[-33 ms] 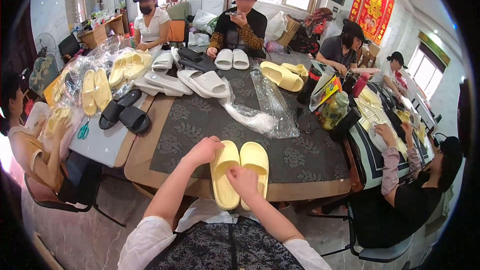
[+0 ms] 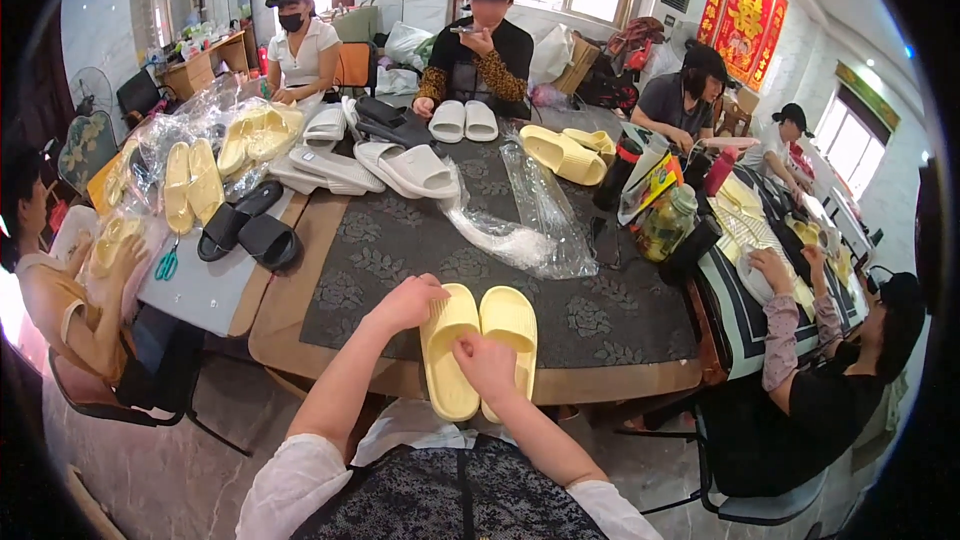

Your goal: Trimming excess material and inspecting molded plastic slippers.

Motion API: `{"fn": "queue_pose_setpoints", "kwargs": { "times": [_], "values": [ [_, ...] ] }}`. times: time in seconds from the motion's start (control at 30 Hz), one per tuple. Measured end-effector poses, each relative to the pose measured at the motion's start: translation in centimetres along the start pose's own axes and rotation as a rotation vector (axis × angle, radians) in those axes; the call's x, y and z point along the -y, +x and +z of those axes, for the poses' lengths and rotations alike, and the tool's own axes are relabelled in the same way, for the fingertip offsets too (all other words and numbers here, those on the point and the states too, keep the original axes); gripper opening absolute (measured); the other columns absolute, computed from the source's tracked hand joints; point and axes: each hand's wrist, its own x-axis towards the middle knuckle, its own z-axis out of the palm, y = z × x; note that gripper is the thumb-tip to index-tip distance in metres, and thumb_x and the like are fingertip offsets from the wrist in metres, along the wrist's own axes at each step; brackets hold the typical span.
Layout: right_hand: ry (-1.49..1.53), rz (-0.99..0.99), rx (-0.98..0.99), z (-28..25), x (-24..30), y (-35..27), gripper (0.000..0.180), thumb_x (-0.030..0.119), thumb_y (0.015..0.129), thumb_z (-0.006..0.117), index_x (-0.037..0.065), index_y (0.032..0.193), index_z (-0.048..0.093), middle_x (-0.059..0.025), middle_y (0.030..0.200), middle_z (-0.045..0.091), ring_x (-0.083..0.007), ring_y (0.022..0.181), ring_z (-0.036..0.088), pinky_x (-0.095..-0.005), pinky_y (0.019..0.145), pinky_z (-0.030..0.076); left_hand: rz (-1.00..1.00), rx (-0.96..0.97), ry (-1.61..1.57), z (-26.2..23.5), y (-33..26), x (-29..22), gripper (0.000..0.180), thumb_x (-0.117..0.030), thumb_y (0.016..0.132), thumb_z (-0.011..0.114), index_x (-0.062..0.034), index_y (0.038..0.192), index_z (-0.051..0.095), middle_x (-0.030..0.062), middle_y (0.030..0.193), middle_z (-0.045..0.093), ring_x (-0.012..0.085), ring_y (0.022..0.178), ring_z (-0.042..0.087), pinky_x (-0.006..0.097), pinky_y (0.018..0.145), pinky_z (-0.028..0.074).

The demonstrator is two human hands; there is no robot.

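Note:
A pair of pale yellow slide slippers lies side by side at the near edge of the table, heels toward me. My left hand (image 2: 408, 304) has its fingers bent over the outer side of the strap on the left slipper (image 2: 448, 380). Closed at the inner edge of that same strap is my right hand (image 2: 487, 364), its fingertips partly hidden. The right slipper (image 2: 511, 314) rests just beside, partly covered by my right hand and wrist.
Grey slippers (image 2: 410, 172), black slippers (image 2: 268, 240) and more yellow slippers (image 2: 565, 152) lie around the table. Clear plastic bags (image 2: 530, 240) spread across its middle. Teal scissors (image 2: 167, 258) lie at left; a jar (image 2: 668, 225) stands at right. Several people sit around.

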Motion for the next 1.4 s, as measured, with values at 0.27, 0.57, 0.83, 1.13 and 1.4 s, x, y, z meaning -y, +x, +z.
{"fn": "queue_pose_setpoints", "kwargs": {
  "times": [0.27,0.57,0.83,1.13,1.4],
  "values": [
    [0.114,0.022,-0.056,0.3,-0.6,-0.4,0.019,0.03,0.079,0.068,0.011,0.082,0.071,-0.0057,0.067,0.068,-0.0256,0.061,0.066,-0.0384,0.056,0.051,0.001,-0.123,0.171,-0.7,-0.7,-0.1,0.013,-0.01,0.08,0.058,-0.0046,0.085,0.069,0.012,0.089,0.066,0.032,0.09,0.061,0.041,0.082,0.05],
    [0.263,0.176,0.3,-7.3,-3.6,-4.1,0.03,0.033,0.077,0.069,0.009,0.093,0.073,-0.0079,0.079,0.071,-0.0218,0.073,0.069,-0.0334,0.068,0.053,-0.101,-0.362,0.128,0.3,-2.4,-0.8,0.012,-0.017,0.081,0.061,-0.0062,0.079,0.067,0.0099,0.08,0.064,0.0301,0.082,0.063,0.042,0.072,0.051],
    [0.478,0.441,0.173,-15.3,-9.2,-8.4,0.019,0.019,0.078,0.072,0.001,0.082,0.069,-0.001,0.068,0.064,-0.0079,0.063,0.059,-0.0249,0.059,0.048,-0.185,-0.439,0.03,1.2,-2.7,-0.4,0.011,-0.016,0.08,0.062,-0.0061,0.077,0.065,0.0106,0.079,0.063,0.0308,0.081,0.062,0.042,0.07,0.051],
    [1.11,0.344,-0.299,-15.0,-11.9,-7.7,0.006,0.008,0.085,0.066,0.004,0.081,0.066,-0.0037,0.075,0.065,-0.0072,0.06,0.053,-0.023,0.055,0.042,-0.37,-0.451,-0.076,1.3,-2.6,-0.3,0.015,-0.019,0.079,0.068,-0.0046,0.083,0.07,0.0085,0.075,0.066,0.0206,0.069,0.064,0.033,0.064,0.05],
    [1.337,0.44,-0.13,-11.7,-6.3,-4.5,0.014,0.018,0.093,0.061,0.005,0.093,0.064,-0.0034,0.074,0.064,-0.0075,0.055,0.052,-0.0185,0.047,0.04,-0.435,-0.462,-0.697,1.1,-1.2,-0.1,0.016,-0.017,0.083,0.067,-0.0008,0.085,0.068,0.0034,0.082,0.068,0.0083,0.07,0.059,0.024,0.067,0.048]
  ]
}}
